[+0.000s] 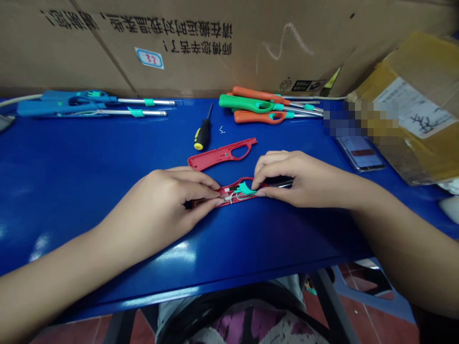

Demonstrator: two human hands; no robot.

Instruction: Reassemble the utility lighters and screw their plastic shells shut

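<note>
Between my hands lies an opened red utility lighter (pixel 234 185), its inner parts exposed: a teal trigger, a thin white wire and a small metal valve piece. My left hand (pixel 175 193) pinches the handle end, thumb and fingers at the valve. At the other end my right hand (pixel 283 179) grips the lighter near the trigger, where the metal tube passes under the fingers. The loose red half shell (pixel 222 155) rests just behind, inner side up. Beyond it are a black and yellow screwdriver (pixel 202 134) and several tiny screws (pixel 222 129).
Assembled blue lighters (pixel 68 104) lie at the back left, orange and green ones (pixel 251 104) at the back right. A large cardboard box (pixel 201 71) walls off the rear of the blue table (pixel 89 143). On the right are a phone (pixel 362 153) and a taped carton (pixel 405 157).
</note>
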